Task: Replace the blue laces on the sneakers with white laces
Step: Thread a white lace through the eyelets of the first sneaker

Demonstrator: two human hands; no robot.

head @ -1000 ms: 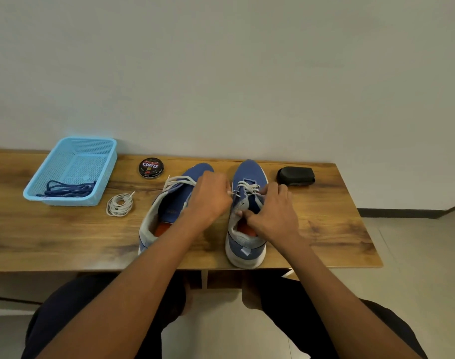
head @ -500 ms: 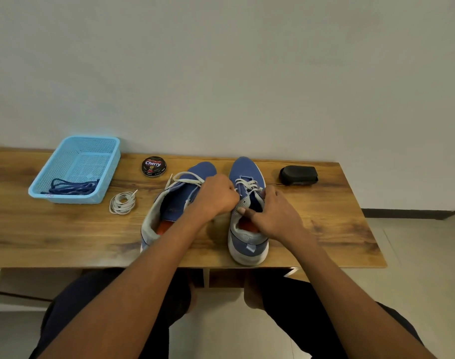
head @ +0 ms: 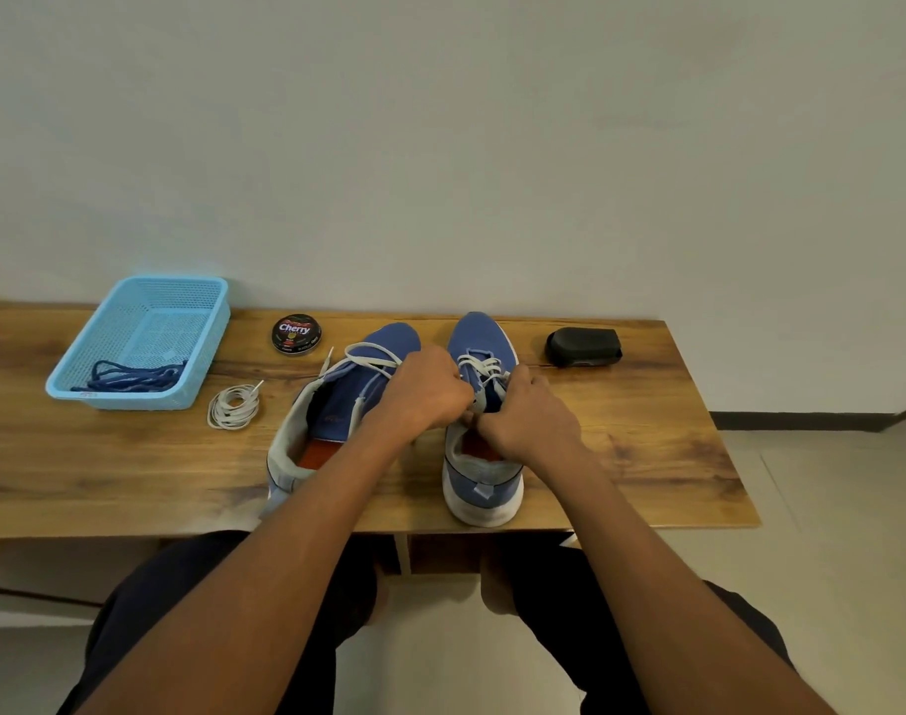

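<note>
Both blue sneakers stand near the desk's (head: 646,456) front edge; the left hand (head: 424,389) and right hand (head: 528,415) meet over the right sneaker (head: 484,487), fingers curled, pinching its white lace (head: 484,364); the left sneaker (head: 337,405) is partly laced; blue laces (head: 131,376) lie in the basket (head: 203,353) at the back left corner, a coiled white lace (head: 234,406) beside it.

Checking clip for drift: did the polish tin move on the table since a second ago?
No. The tin sits the same way between basket and left sneaker; only the camera shifted.
</note>
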